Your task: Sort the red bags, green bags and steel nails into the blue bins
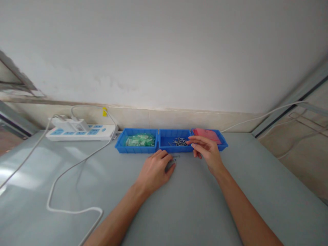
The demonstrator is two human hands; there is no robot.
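Currently, metal fasteners (180, 141) lie in the middle tray (170, 149), farther than the left hand (156, 171), left of the right hand (207, 152); both curl loosely, grip indeterminable.

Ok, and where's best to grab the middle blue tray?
Probably by the front rim of the middle blue tray, from the near side: its long front wall faces you, while the left tray and right tray crowd both short ends.
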